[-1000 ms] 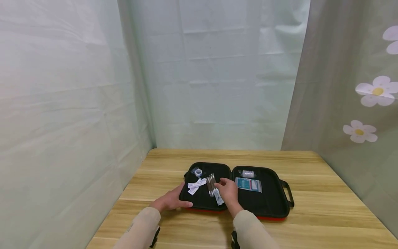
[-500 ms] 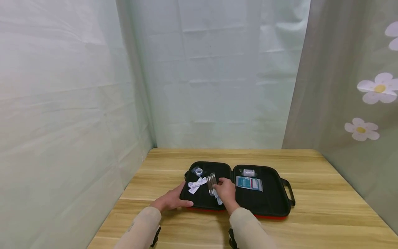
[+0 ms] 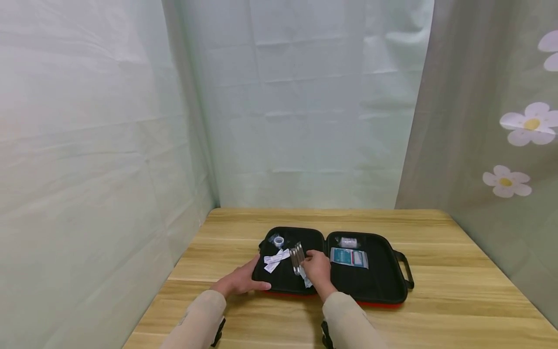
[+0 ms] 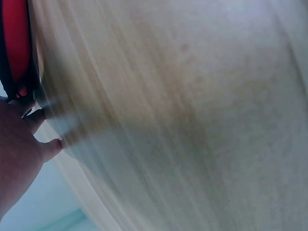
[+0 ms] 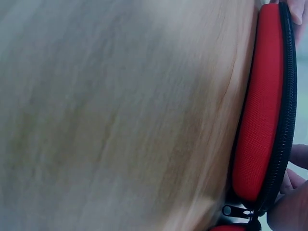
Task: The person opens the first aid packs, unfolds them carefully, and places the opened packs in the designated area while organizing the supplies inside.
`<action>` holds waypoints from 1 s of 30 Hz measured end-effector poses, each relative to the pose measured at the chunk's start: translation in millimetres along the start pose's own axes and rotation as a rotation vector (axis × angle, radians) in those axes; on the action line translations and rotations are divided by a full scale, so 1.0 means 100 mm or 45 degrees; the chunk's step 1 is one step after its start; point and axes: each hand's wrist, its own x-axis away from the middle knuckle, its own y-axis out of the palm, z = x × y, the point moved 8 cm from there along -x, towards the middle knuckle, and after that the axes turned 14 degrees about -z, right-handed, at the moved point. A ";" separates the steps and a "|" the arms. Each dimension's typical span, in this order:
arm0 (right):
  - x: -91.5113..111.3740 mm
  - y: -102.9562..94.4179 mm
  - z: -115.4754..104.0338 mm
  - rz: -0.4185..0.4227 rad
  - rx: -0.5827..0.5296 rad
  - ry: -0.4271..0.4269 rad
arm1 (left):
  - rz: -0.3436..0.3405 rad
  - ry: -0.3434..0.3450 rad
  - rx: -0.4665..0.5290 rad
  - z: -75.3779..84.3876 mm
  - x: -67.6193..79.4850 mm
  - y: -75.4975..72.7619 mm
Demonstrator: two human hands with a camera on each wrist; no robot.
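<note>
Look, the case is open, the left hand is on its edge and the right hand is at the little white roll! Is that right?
Almost! The head view shows the right hand at the thin silvery strips, not the little white roll. The case is open, with the left hand on its edge, just like you said.
</note>
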 end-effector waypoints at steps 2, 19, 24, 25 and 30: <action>0.00 -0.01 0.02 0.022 -0.051 0.011 | -0.001 0.003 -0.001 -0.01 -0.01 0.01; -0.06 -0.19 0.09 0.097 -0.415 0.025 | 0.000 -0.019 0.005 -0.01 0.00 0.00; -0.06 -0.28 0.18 0.073 -0.487 0.066 | 0.006 -0.029 -0.003 -0.03 -0.01 0.01; -0.07 -0.30 0.20 0.071 -0.483 0.070 | 0.008 -0.028 -0.002 -0.03 -0.01 0.01; -0.09 -0.41 0.33 0.091 -0.444 0.106 | 0.007 -0.022 0.001 -0.04 -0.01 0.01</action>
